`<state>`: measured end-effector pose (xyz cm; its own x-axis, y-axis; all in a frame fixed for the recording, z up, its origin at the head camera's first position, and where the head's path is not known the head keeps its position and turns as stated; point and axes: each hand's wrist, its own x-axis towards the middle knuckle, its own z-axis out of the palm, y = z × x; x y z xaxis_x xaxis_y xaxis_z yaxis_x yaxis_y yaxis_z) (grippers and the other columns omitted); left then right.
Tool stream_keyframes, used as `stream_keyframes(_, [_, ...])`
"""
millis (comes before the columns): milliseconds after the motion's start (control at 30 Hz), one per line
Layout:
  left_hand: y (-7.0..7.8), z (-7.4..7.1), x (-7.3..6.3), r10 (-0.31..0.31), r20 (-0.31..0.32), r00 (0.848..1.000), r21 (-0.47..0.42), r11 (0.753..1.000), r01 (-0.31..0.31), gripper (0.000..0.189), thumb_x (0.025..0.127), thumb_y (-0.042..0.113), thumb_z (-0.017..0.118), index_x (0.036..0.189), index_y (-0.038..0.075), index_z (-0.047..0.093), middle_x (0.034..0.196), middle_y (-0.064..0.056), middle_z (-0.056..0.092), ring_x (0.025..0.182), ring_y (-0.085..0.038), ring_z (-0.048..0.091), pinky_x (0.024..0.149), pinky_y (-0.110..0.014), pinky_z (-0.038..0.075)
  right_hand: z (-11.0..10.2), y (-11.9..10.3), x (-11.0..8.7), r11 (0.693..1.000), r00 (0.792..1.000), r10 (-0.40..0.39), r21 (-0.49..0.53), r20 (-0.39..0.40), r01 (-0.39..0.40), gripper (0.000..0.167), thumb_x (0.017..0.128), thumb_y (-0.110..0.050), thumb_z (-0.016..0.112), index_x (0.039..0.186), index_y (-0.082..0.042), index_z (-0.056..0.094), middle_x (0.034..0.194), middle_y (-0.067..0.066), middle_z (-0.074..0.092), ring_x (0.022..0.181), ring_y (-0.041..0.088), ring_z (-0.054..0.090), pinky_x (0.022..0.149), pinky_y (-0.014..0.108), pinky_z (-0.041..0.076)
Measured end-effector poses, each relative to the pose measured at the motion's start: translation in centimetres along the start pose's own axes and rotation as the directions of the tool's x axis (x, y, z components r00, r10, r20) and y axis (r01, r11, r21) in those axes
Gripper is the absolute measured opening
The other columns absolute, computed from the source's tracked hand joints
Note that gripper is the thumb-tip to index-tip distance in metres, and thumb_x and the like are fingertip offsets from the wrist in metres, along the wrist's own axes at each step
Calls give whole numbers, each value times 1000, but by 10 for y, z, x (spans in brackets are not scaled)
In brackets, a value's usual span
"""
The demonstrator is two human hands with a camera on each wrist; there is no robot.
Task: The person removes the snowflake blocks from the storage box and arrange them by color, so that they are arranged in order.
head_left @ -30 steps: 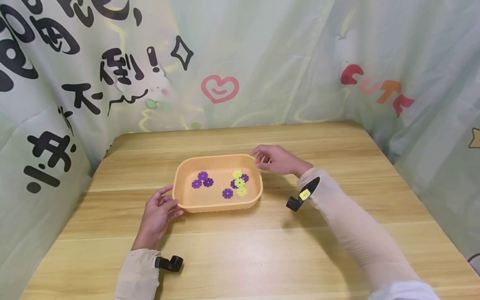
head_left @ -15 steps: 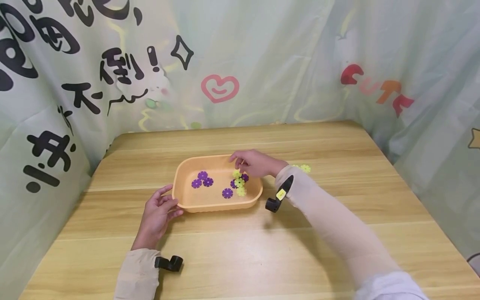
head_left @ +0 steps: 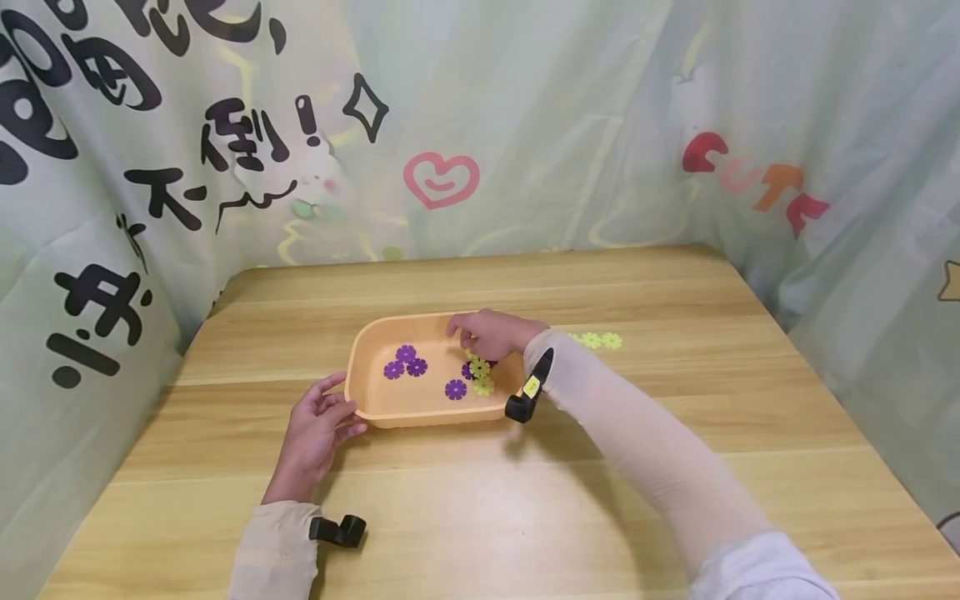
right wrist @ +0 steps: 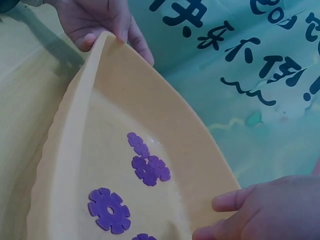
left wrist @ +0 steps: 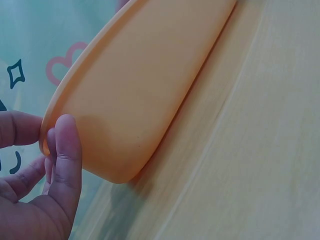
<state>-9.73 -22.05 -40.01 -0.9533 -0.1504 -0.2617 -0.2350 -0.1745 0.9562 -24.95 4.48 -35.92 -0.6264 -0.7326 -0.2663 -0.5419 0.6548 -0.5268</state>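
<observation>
A shallow orange tray [head_left: 397, 408] stands on the table. My left hand [head_left: 318, 429] pinches its near left corner, thumb against the outer wall and fingers at the rim [left wrist: 47, 112]. My right hand [head_left: 491, 333] is over the tray's right half, fingers pointing down and partly bent, just above yellow snowflake discs [head_left: 482, 386]. Thumb and finger of that hand [right wrist: 280, 210] stand apart in the right wrist view, with nothing seen between them. Purple snowflake discs [head_left: 405, 354] lie in a cluster on the left; another purple disc [right wrist: 109, 211] lies nearer the front. The hand hides some discs.
A short row of yellow snowflake discs [head_left: 600, 340] lies on the wooden table [head_left: 480, 500], right of the tray and partly behind the right sleeve. A printed curtain [head_left: 540, 125] hangs behind the table and along both sides.
My right hand has moved left from the tray's far right corner to above the discs inside. Yellow discs on the table came into view behind the sleeve. The left hand stays put.
</observation>
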Motion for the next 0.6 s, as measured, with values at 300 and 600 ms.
stream_keyframes(300, [0,1,1,1,1,1000,-10,1000,-1,54,94,-8,51,143,4,36,96,-3,48,74,-11,60,69,-25,62,2,-5,12,998,998,25,-63,49,-22,39,95,1,43,133,-7,53,121,9,58,79,13,52,63,21,47])
stream_keyframes(600, [-1,0,1,-1,-6,1000,3,1000,1,53,94,-8,52,143,5,36,98,-4,47,75,-12,60,70,-25,62,10,-18,26,997,997,-6,76,80,0,34,95,2,50,126,-9,56,115,7,60,97,16,56,73,21,51])
